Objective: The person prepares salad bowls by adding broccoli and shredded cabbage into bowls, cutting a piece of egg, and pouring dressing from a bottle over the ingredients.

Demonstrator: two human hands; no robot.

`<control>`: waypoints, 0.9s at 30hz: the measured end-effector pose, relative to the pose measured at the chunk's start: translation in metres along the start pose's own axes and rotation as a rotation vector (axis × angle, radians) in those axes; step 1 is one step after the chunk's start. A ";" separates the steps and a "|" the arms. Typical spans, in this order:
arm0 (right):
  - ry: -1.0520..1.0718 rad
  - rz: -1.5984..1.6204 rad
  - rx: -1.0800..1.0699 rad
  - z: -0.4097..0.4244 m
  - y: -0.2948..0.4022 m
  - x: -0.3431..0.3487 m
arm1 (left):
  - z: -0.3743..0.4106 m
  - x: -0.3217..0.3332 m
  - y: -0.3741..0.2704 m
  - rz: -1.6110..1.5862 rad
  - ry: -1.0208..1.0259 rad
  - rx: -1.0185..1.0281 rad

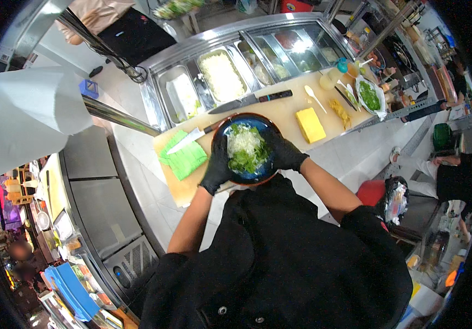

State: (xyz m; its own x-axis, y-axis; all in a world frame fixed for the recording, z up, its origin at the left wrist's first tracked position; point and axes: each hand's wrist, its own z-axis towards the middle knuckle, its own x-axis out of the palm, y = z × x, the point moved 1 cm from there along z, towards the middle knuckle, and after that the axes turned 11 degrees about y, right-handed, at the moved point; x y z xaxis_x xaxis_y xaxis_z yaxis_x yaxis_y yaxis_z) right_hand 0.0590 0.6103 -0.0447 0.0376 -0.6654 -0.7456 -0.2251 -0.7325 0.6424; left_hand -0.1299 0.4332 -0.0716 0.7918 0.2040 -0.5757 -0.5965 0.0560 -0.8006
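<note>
Both hands wear black gloves and hold a round dark blue bowl [256, 177] with a brown rim, one at each side. My left hand [218, 166] grips its left edge, and my right hand [287, 152] its right edge. Inside lie chopped green leaves [246, 160] topped with pale shreds [243, 140]. Just left of the bowl, a kitchen knife [186, 140] rests on a folded green cloth [184, 158]. Beyond the bowl a larger knife [236, 104] with a dark handle lies on the cutting board [289, 119]. A yellow block [310, 125] sits to the right.
Steel food pans, one with white shreds [221, 76], line the counter's far side. At right are a white spoon [315, 98], a yellowish food piece [340, 114] and a dish of chopped greens [369, 95]. A steel post [120, 117] slants at left. Other people stand at the far right.
</note>
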 end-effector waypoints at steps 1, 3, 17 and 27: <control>0.023 0.090 -0.028 0.004 -0.003 0.002 | -0.003 0.004 -0.009 -0.013 -0.046 0.022; 0.085 0.256 -0.099 0.022 -0.010 0.002 | -0.021 0.038 0.019 0.013 -0.067 -0.121; -0.071 -0.192 -0.113 0.086 0.014 -0.012 | -0.014 0.044 0.005 -0.090 -0.013 -0.301; -0.088 -0.145 -0.189 0.083 0.007 0.000 | 0.006 0.043 -0.011 -0.158 -0.056 -0.390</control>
State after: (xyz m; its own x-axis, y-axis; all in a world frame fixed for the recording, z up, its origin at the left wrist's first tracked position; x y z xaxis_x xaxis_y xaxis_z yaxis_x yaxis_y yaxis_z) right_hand -0.0233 0.6170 -0.0546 -0.0310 -0.5420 -0.8398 -0.0369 -0.8390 0.5428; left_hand -0.0900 0.4475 -0.0867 0.8546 0.2763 -0.4397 -0.3659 -0.2805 -0.8874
